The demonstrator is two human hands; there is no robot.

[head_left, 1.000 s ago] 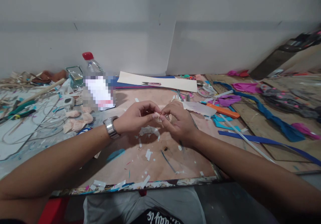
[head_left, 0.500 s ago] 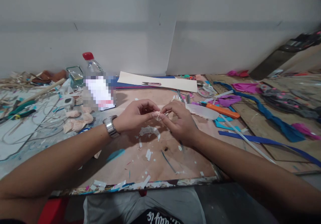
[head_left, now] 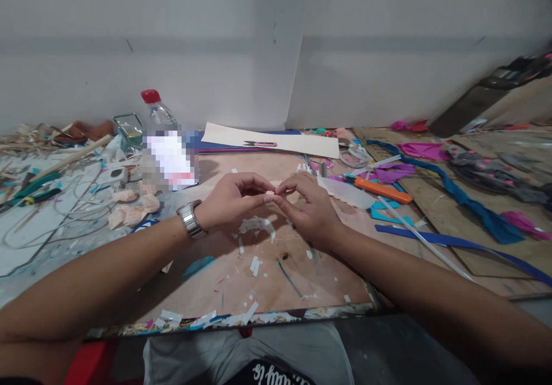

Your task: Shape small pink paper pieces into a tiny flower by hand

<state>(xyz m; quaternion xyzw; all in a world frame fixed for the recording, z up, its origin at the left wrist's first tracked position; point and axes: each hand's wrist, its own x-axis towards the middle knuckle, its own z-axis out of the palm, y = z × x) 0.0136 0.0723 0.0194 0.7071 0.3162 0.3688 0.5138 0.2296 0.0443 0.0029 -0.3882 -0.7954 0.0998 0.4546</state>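
Head view: pale piece (head_left: 269, 193) between both hands (head_left: 230, 201) (head_left: 311, 211)

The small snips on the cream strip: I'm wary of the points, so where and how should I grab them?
Probably by the pink handle, from the right and above: the pointed tips face left, and the snips lie flat and uncovered on the cream strip.

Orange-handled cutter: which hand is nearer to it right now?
Right. The right hand is to the left of the orange-handled cutter and nearer the table's front edge; the left hand is farther left, beyond the right hand.
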